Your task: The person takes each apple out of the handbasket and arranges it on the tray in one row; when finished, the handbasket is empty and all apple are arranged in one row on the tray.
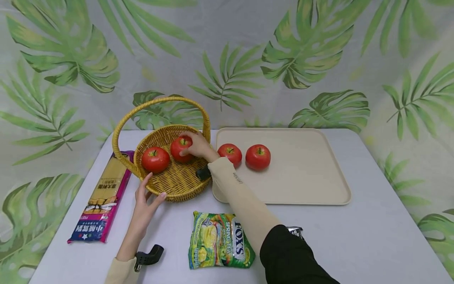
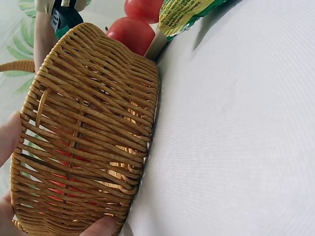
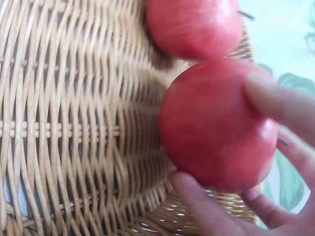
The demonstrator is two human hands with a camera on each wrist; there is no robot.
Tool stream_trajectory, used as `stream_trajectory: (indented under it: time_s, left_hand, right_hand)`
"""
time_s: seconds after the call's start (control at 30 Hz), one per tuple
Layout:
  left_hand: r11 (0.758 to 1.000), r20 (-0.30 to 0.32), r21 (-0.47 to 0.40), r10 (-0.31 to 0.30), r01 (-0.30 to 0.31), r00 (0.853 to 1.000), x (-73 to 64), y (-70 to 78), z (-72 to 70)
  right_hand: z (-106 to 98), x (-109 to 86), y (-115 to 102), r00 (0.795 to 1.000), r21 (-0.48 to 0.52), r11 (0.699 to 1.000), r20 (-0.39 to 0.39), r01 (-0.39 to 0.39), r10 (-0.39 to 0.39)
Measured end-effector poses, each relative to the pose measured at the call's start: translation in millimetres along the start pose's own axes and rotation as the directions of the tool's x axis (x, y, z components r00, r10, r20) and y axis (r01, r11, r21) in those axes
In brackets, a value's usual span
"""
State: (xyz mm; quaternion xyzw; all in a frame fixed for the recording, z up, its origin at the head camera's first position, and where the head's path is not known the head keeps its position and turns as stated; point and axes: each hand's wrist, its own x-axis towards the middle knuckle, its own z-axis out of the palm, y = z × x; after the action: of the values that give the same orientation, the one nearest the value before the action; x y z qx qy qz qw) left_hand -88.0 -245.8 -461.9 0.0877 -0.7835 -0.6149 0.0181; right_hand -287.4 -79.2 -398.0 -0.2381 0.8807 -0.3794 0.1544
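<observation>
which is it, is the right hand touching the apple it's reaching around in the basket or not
Touching: the right wrist view shows the right hand's fingertips against the apple's skin.

Four apples (image 1: 155,161) (image 1: 177,152) (image 1: 230,153) (image 1: 257,158) counted: two in basket (image 1: 181,187), two on tray (image 1: 305,173). One basket, one tray, one FOX'S bag (image 1: 220,240), one pasta pack (image 1: 103,197), one partly hidden silvery item (image 1: 296,232), one table (image 1: 376,228) seen. Two hands (image 1: 144,201) (image 1: 198,145), two wrist cameras (image 1: 150,255) (image 1: 203,173) counted.

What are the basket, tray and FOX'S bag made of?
Wicker basket: maybe rattan or plastic strands, slightly glossy; you can see the weave. Beige tray: probably plastic, smooth and matte, with rounded corners. FOX'S Spring Tea bag: likely plastic film, shiny and crinkled.
</observation>
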Motion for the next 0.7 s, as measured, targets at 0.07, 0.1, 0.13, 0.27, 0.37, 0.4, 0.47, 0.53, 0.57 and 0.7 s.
stream_trajectory:
  time_s: [0.07,0.1,0.13,0.27,0.37,0.4,0.47,0.53,0.57,0.7]
  left_hand:
    - [1.000,-0.001,-0.001,-0.001,0.001,1.000,0.0,0.4,0.2]
    - [1.000,-0.001,-0.001,0.000,0.000,1.000,0.0,0.7,0.3]
    - [1.000,-0.001,-0.002,0.000,0.000,1.000,-0.1,0.9,0.5]
    - [1.000,0.000,-0.003,0.002,-0.002,1.000,-0.6,1.8,0.9]
    - [1.000,0.002,-0.003,0.005,-0.005,1.000,-0.7,1.9,0.6]
    - [1.000,0.002,-0.003,0.006,-0.006,1.000,-0.7,1.7,0.5]
    - [1.000,0.004,0.000,0.008,-0.008,1.000,-0.4,1.4,0.3]
    - [1.000,0.006,0.003,0.008,-0.008,1.000,-0.1,0.9,0.2]
    - [1.000,0.006,0.003,0.006,-0.006,1.000,0.0,0.7,0.1]
    - [1.000,0.008,-0.002,0.001,-0.001,1.000,-0.6,-0.2,-0.1]
  right_hand:
    - [-3.8,-2.0,-1.6,0.999,0.017,0.999,-0.009,0.037,-0.037]
    - [-5.8,-2.9,-2.4,0.998,0.031,0.997,-0.010,0.066,-0.066]
    - [-8.0,-4.3,-3.6,0.996,0.040,0.995,-0.011,0.094,-0.093]
    - [-18.7,-13.3,-9.3,0.986,0.050,0.985,0.004,0.165,-0.166]
    - [-28.9,-23.8,-13.1,0.980,0.044,0.980,0.029,0.195,-0.196]
    - [-32.3,-27.2,-13.3,0.976,0.042,0.976,0.035,0.212,-0.214]
    - [-39.5,-35.1,-12.2,0.971,0.035,0.972,0.048,0.233,-0.234]
    - [-46.7,-43.6,-8.5,0.966,0.025,0.968,0.056,0.251,-0.252]
    - [-50.4,-48.2,-5.8,0.965,0.025,0.966,0.058,0.256,-0.257]
    - [-67.3,-68.7,8.2,0.964,0.062,0.965,0.065,0.256,-0.259]
